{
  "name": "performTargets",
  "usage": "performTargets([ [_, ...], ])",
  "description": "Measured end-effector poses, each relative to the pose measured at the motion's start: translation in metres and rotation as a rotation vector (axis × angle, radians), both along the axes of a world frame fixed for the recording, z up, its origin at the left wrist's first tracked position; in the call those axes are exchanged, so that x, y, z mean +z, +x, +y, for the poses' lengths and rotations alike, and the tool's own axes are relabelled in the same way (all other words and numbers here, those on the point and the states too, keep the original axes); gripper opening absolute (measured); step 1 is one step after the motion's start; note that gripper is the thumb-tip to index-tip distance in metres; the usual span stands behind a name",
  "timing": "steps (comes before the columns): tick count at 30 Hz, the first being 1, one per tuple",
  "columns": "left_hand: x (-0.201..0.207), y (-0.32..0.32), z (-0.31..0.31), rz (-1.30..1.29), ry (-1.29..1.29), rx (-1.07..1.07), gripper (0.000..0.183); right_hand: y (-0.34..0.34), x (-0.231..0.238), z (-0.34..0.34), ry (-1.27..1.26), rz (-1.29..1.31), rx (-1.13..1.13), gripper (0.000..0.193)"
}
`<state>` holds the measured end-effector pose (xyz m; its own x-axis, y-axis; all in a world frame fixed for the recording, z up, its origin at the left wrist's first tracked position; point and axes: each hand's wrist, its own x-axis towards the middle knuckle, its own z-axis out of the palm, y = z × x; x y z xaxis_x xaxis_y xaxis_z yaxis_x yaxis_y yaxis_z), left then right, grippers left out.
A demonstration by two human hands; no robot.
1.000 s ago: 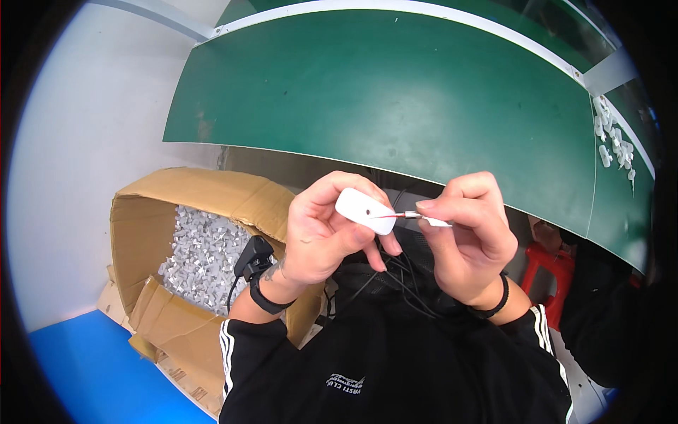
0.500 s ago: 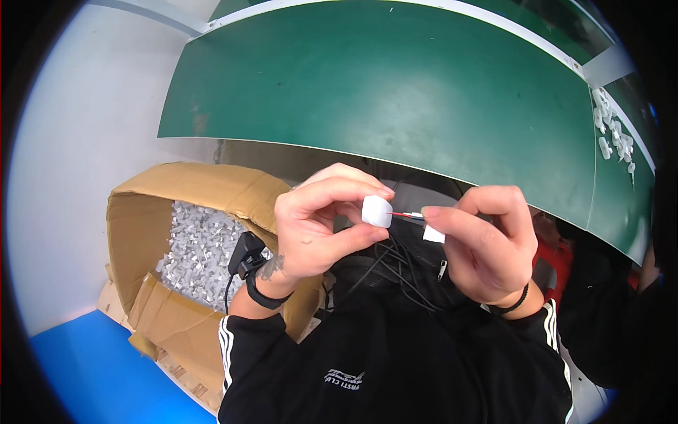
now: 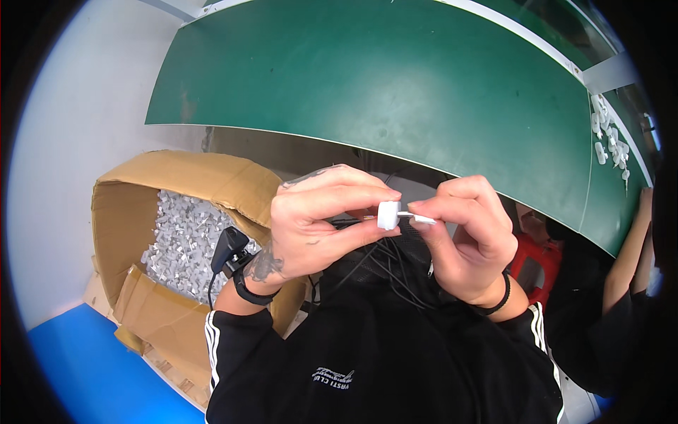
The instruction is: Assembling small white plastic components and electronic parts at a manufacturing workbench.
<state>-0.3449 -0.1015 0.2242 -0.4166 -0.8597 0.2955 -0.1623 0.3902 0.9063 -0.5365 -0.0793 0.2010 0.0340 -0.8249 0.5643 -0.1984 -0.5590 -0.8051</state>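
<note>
White casing [image 3: 388,215], fingertip-held
Left hand [image 3: 304,220] has a narrow grip on it; at three o'clock, right hand [image 3: 472,239] pinches a white tab [image 3: 425,220]; tugging could slip either.

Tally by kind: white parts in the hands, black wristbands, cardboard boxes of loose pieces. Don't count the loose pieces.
White casing, in the left hand: 1
White tab, in the right hand: 1
Black wristbands, one per wrist: 2
Cardboard box with loose pieces inside: 1
Total: 5
</note>
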Motion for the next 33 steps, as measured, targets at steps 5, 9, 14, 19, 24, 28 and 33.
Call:
performTargets([
  [5,-0.004,-0.001,0.000,-0.034,-0.072,0.018,0.033,0.001,0.001,0.002,-0.054,0.055,-0.045,0.030],
  [9,-0.002,0.000,-0.002,-0.025,-0.021,-0.027,0.034,-0.002,0.004,0.003,-0.046,0.108,-0.020,0.031],
  [14,-0.005,-0.004,0.004,0.101,-0.011,-0.018,0.032,-0.002,-0.004,0.012,-0.002,0.053,-0.014,0.033],
  [19,-0.012,-0.007,0.009,0.182,-0.155,-0.038,0.033,-0.005,-0.017,0.019,0.192,-0.206,0.205,0.013],
  [24,-0.016,-0.006,0.011,0.239,-0.166,-0.046,0.032,-0.002,-0.024,0.023,0.321,-0.348,0.275,0.013],
  [28,-0.017,-0.005,0.011,0.260,-0.117,-0.072,0.033,0.002,-0.022,0.024,0.399,-0.376,0.299,0.021],
  [33,-0.017,-0.003,0.010,0.265,-0.082,-0.107,0.034,-0.003,-0.031,0.022,0.351,-0.454,0.355,0.016],
])
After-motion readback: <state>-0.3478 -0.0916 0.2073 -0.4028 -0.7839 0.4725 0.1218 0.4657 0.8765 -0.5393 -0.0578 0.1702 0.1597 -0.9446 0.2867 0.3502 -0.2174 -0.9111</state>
